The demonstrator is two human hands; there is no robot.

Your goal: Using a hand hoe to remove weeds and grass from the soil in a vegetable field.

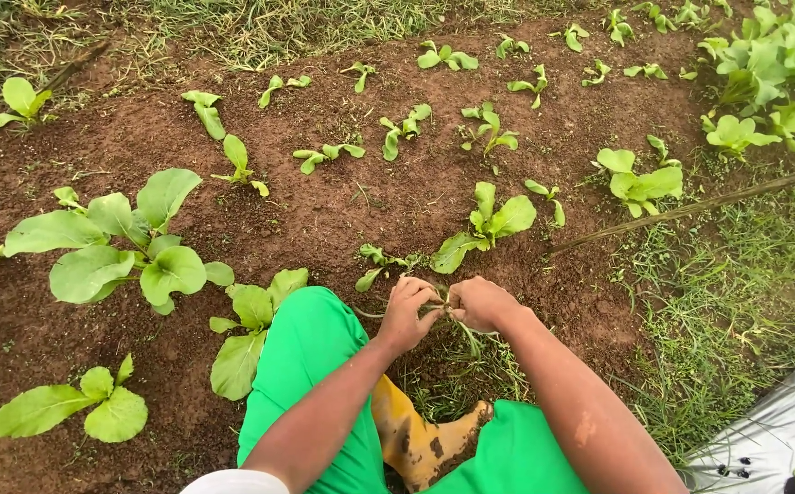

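My left hand and my right hand meet low over the brown soil bed, both closed around a small clump of thin green weeds growing at the bed's near edge. The fingers hide the top of the clump. Just beyond the hands stands a small leafy seedling, and another tiny seedling sits to the left of it. My green trouser legs and a muddy yellow boot are below the hands.
Larger leafy plants grow at the left; several small seedlings dot the bed farther back. A thin stick lies along the right edge. Grass borders the right side, with grey plastic sheeting at the bottom right.
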